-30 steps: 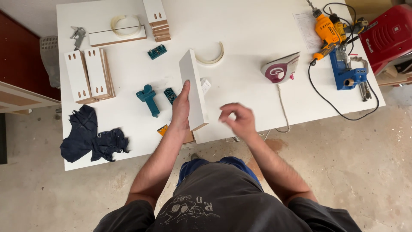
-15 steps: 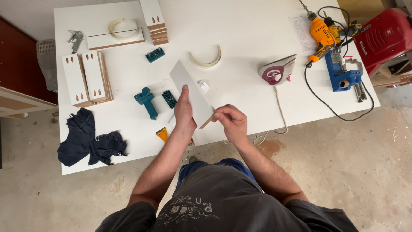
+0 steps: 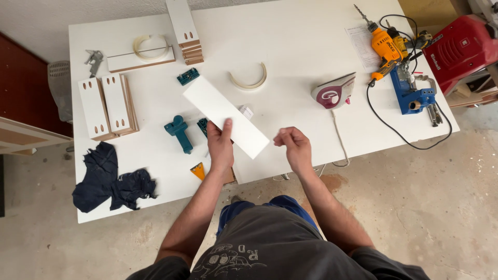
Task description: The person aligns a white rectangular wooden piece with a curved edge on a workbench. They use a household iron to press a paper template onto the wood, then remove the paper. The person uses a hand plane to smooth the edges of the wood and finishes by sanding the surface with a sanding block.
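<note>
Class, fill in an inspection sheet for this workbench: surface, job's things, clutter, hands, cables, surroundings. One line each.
Surface: white rectangular table, bare patches between tools.
Job's things: long white flat board, angled diagonally over the table.
Clutter: dark blue crumpled cloth; teal plastic jig; slotted white panels; cream edge-banding strip; white-and-magenta iron; orange power drill.
Hands: left hand in a grip on the board; right hand loosely curled, apart from the board.
Cables: black cord loops past the drill.
Surroundings: concrete floor; red machine.
</note>
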